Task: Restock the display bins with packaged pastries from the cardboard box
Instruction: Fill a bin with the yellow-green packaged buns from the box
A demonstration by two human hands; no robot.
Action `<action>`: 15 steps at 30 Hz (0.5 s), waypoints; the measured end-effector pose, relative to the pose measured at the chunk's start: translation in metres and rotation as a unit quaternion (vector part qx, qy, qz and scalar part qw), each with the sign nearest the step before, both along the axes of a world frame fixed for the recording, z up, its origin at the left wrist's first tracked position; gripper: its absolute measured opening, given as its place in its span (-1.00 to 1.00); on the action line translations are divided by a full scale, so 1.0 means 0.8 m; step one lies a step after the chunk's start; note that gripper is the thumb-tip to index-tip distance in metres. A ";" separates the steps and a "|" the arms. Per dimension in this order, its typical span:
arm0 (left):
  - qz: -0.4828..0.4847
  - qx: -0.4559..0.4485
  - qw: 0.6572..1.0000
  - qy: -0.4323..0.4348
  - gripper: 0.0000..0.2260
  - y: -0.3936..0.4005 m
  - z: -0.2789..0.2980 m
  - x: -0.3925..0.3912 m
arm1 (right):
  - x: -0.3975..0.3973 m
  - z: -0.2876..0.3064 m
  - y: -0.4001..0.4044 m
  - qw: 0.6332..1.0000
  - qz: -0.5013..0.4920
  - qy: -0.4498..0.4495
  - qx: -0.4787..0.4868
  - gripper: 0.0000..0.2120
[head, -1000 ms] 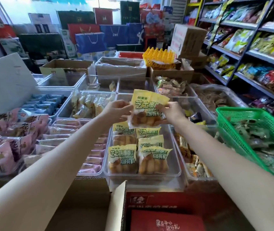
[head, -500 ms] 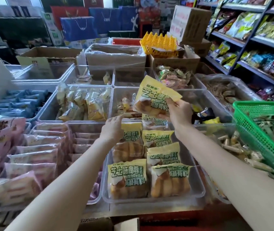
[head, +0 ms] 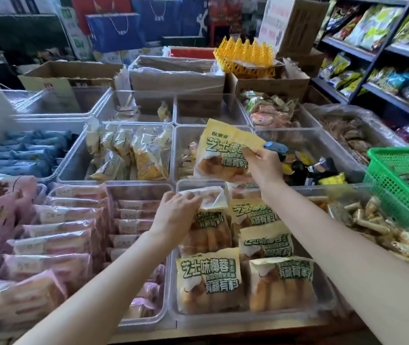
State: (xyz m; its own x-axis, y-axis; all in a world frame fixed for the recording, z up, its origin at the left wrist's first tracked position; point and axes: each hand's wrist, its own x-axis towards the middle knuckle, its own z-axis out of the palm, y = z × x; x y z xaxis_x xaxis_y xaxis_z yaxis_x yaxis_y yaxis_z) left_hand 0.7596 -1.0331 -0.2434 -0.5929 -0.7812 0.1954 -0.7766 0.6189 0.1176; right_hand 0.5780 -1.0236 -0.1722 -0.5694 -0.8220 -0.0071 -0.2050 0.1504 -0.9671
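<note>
Two hands are busy over a clear plastic bin (head: 328, 298) that sits at the near edge of the surface. The right hand (head: 260, 165) pinches a yellow pastry packet (head: 223, 155) by its right edge, fingers curled on the wrapper, and holds it tilted in the air above the far end of that bin. The left hand (head: 176, 215) grips the top of another packet (head: 206, 230) standing in the bin's left row, folding its upper edge back so the pale underside shows. More packets of the same kind lie in two rows in the bin; the nearest pair (head: 209, 285) lies flat with green lettering facing up.

Left of this bin, pink packets (head: 56, 235) fill neighbouring bins in overlapping rows. Beyond it, a bin of pale yellow wrapped cakes (head: 133, 153) sits beside one of blue packets (head: 24, 153). A green mesh basket (head: 402, 185) stands at the right, next to loose wrapped sticks (head: 372, 220). A yellow plastic tray (head: 245, 56) rests on cardboard boxes at the back, and snack shelves (head: 385, 53) run along the right side.
</note>
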 end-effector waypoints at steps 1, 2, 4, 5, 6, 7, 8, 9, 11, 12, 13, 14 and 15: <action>0.018 0.024 0.999 0.023 -0.72 0.001 0.000 0.001 | 0.005 0.002 -0.001 1.000 0.011 0.025 0.008 -0.72; 0.039 0.044 0.997 0.047 -0.74 0.000 -0.001 0.002 | 0.010 0.001 -0.002 0.999 0.019 0.046 0.005 -0.69; 0.063 0.068 0.992 0.080 -0.79 -0.004 -0.004 0.002 | 0.017 -0.002 -0.008 0.999 0.030 0.045 -0.003 -0.82; 0.055 0.074 0.993 0.072 -0.79 -0.005 -0.006 0.001 | 0.021 -0.003 -0.009 0.999 0.024 0.043 -0.002 -0.85; 0.043 0.081 0.994 0.065 -0.79 -0.005 -0.007 0.000 | 0.024 -0.005 -0.011 0.999 0.022 0.043 0.000 -0.85; 0.029 0.092 0.993 0.065 -0.80 -0.004 -0.006 0.000 | 0.025 -0.006 -0.012 0.999 0.023 0.042 0.003 -0.88; 0.015 0.104 0.992 0.065 -0.80 -0.001 -0.001 0.002 | 0.024 -0.007 -0.014 0.999 0.019 0.039 0.008 -0.90; 0.002 0.113 0.991 0.065 -0.81 0.000 0.003 0.007 | 0.021 -0.008 -0.015 0.999 0.015 0.040 0.015 -0.85; -0.029 0.128 0.989 0.072 -0.87 0.002 0.014 0.019 | 0.015 -0.006 -0.015 0.996 0.017 0.085 0.015 -0.73; -0.048 0.136 0.986 0.083 -0.92 0.003 0.021 0.026 | 0.015 -0.005 -0.015 0.992 0.022 0.124 0.020 -0.69; -0.070 0.142 0.983 0.095 -0.94 0.004 0.027 0.033 | 0.016 -0.003 -0.015 0.988 0.030 0.152 0.025 -0.67; -0.091 0.147 0.979 0.105 -0.91 0.005 0.036 0.037 | 0.018 -0.005 -0.017 0.984 0.044 0.170 0.035 -0.69; -0.111 0.151 0.976 0.109 -0.87 0.007 0.043 0.040 | 0.022 -0.005 -0.018 0.980 0.059 0.186 0.048 -0.71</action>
